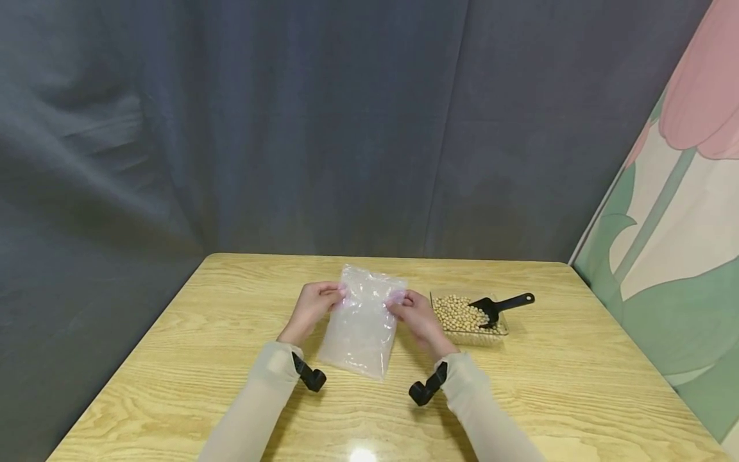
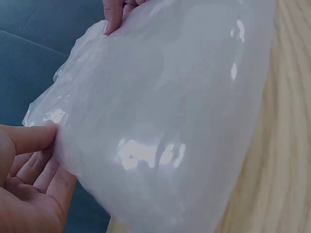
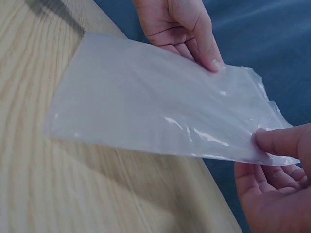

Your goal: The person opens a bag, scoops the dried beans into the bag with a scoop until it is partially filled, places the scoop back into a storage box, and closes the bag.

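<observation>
Left of the tub (image 1: pixel 476 339), your left hand (image 1: pixel 312 307) and right hand (image 1: pixel 420 319) each pinch one side of the bag (image 1: pixel 359 330). Its slick plastic could slip from either pinch, and a rightward swing might jolt the tub, scattering beans (image 1: pixel 457 313).

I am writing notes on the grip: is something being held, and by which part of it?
Yes, a plastic bag: the left hand pinches its left edge and the right hand its right edge, both near its far end.
</observation>
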Demonstrator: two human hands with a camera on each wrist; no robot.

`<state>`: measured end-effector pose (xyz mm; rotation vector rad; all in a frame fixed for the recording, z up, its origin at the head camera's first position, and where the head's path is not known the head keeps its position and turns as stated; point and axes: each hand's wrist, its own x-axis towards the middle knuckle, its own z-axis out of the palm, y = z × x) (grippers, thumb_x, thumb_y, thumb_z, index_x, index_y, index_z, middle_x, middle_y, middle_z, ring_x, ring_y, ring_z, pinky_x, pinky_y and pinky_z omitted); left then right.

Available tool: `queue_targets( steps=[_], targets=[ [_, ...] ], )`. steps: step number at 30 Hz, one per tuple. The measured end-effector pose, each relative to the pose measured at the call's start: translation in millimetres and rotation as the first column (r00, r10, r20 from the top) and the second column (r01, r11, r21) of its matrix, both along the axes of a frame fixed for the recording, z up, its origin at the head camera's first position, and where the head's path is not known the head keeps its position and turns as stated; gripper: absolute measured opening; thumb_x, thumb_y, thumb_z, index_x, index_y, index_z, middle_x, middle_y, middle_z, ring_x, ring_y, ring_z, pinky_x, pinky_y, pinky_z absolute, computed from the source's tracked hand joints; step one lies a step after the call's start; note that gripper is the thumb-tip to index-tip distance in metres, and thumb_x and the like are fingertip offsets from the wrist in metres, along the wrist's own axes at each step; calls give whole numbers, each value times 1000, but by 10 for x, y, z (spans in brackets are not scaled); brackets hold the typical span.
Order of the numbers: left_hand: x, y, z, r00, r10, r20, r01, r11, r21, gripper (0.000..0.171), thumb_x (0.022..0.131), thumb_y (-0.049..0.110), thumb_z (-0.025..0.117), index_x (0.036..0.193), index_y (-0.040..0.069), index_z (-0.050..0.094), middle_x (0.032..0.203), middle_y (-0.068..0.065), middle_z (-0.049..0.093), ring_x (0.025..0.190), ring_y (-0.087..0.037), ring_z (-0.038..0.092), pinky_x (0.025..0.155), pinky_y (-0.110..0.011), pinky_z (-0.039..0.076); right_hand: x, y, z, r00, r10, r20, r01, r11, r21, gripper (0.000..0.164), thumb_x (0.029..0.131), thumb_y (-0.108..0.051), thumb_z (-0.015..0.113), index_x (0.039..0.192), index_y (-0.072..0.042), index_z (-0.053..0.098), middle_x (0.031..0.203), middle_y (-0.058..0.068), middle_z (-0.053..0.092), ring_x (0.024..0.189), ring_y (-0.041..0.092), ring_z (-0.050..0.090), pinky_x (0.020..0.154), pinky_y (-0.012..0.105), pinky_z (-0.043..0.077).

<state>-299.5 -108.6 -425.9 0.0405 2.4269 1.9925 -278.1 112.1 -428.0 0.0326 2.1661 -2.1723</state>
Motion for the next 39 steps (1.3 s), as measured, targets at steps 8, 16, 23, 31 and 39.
queue_targets(
  steps=[8, 16, 23, 31, 39],
  targets=[
    [22, 51, 84, 999, 37, 1, -37, 999, 32, 27, 89, 14, 68, 113, 1, 70, 111, -14, 71, 89, -11, 67, 81, -29, 57, -7, 95, 75, 999, 50, -10, -49, 997, 65, 27, 88, 1, 61, 113, 8, 55, 91, 7, 65, 79, 9, 60, 75, 24, 52],
    [44, 84, 130, 998, 43, -50, -41, 998, 38, 27, 88, 17, 70, 111, 5, 72, 112, -13, 70, 92, -13, 66, 85, -31, 55, 43, 157, 140, 996, 88, -31, -86, 994, 71, 29, 85, 1, 65, 110, 10, 56, 88, 5, 65, 77, 9, 61, 74, 24, 53],
    [66, 120, 178, 993, 24, -118, -16, 997, 74, 27, 87, 18, 71, 109, 3, 72, 110, -14, 71, 91, -12, 67, 83, -26, 55, 90, 189, 183, 995, 95, -24, -93, 993, 70, 27, 83, 1, 67, 107, 8, 57, 87, 6, 65, 76, 13, 63, 77, 29, 56],
    [79, 153, 214, 985, 3, -173, 0, 1000, 22, 27, 87, 17, 70, 109, 2, 72, 109, -14, 72, 88, -10, 67, 76, -20, 53, 129, 234, 202, 993, 109, -41, -103, 986, 131, 31, 83, -2, 70, 109, 8, 58, 94, 10, 67, 79, 14, 63, 78, 32, 56],
    [78, 181, 246, 984, -7, -180, 9, 1000, 12, 23, 88, 14, 69, 107, 4, 74, 105, -12, 73, 89, -9, 67, 78, -21, 54, 119, 333, 205, 986, 146, -79, -132, 979, 158, 34, 84, -5, 70, 113, 8, 61, 98, 11, 67, 84, 14, 64, 82, 33, 56]
  ],
)
